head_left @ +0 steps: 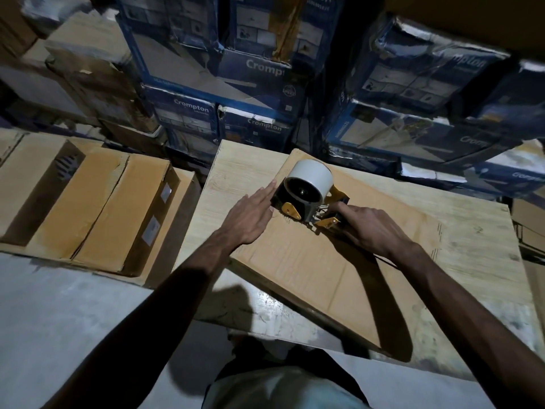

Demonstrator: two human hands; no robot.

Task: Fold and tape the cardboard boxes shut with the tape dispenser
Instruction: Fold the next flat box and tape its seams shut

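1. A flattened cardboard box (309, 261) lies on a pale wooden table (236, 160). It sits at an angle to the table's edges, and its near corner hangs over the front edge.
2. The tape dispenser (306, 199) stands on the far part of that box. It has a dark frame with yellow plates, and a fat white tape roll (309, 175) is mounted on top.
3. The right hand (368, 228) grips the dispenser from behind. Its fingers are curled round the handle, which is mostly hidden under them.
4. The left hand (250, 219) lies flat on the cardboard with its fingers straight and together. It is pressed down just left of the dispenser. The fingertips reach the dispenser's side, but I cannot tell whether they touch it.
5. Both forearms stretch out from the bottom of the view, one on each side of the box.
6. Left of the table, lower down, sit brown cartons (88, 202) with their flaps open.
7. Behind the table, blue printed cartons (191, 110) marked "Crompton" are stacked high. Several are dented and torn.
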